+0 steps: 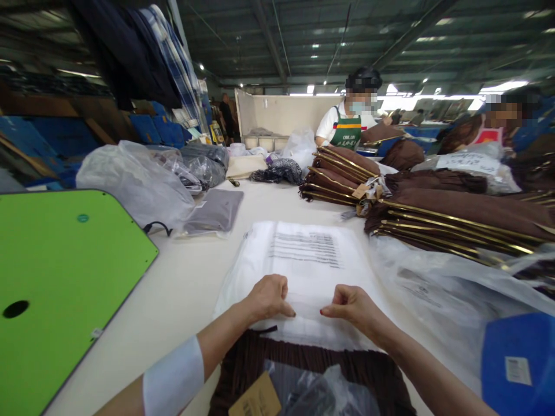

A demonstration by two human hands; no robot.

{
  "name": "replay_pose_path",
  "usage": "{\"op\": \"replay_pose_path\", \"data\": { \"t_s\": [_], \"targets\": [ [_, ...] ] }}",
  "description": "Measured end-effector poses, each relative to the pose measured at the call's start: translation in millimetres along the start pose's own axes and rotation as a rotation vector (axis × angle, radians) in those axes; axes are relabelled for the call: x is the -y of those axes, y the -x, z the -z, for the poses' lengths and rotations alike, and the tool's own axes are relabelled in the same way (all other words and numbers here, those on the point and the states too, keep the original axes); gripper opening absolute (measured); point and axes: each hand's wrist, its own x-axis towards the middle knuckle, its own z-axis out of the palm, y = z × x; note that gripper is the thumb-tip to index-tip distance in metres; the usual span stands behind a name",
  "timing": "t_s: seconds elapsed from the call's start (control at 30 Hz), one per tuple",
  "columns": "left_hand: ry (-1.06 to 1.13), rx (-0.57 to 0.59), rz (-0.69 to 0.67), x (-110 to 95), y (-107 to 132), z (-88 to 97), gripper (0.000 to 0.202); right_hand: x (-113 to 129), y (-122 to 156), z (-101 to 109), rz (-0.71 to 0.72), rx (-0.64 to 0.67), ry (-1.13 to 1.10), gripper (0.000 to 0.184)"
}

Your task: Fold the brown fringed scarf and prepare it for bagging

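A white, translucent plastic bag (312,271) with lines of black print lies flat on the table in front of me. My left hand (271,297) is closed, thumb and fingers pinching the bag near its close edge. A short way to the right, my right hand (351,306) pinches the same edge with the thumb pointing inward. Just below the bag lies a dark brown fringed textile (243,370), partly cut off by the frame. On it rest a tan card tag (256,398) and some crumpled clear plastic (329,393).
A green board (65,289) stands at left, beside a grey packed item (214,211). Brown textiles with gold trim (459,219) are stacked at right, above loose plastic bags and a blue panel (520,358). A co-worker in a green apron (347,132) stands across the table.
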Motion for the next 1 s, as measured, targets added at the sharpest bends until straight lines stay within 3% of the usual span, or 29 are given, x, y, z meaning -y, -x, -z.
{"op": "replay_pose_path", "data": {
  "t_s": [0.17,0.33,0.57,0.67,0.83,1.0],
  "targets": [
    [0.088,0.059,-0.06,-1.7,-3.6,2.7,0.039,0.9,2.9,3.9,-0.007,0.009,-0.099,0.039],
    [-0.062,0.043,-0.108,3.6,1.8,8.3,0.029,0.3,4.8,13.4,0.035,0.012,-0.075,0.041],
    [-0.406,-0.113,-0.245,13.4,19.8,6.6,0.007,10.2,14.6,2.0,0.258,-0.04,0.251,0.033],
    [-0.499,-0.157,-0.311,11.3,20.8,3.0,0.009,14.8,17.3,-10.1,0.373,-0.097,0.462,0.021],
    [-0.566,-0.173,-0.388,19.9,25.9,7.0,0.011,7.4,18.1,-9.6,0.511,-0.149,0.717,0.024],
    [-0.482,-0.301,-0.255,49.0,38.0,24.9,0.023,-6.0,29.4,10.9,0.622,-0.126,0.74,0.024]
  ]
}}
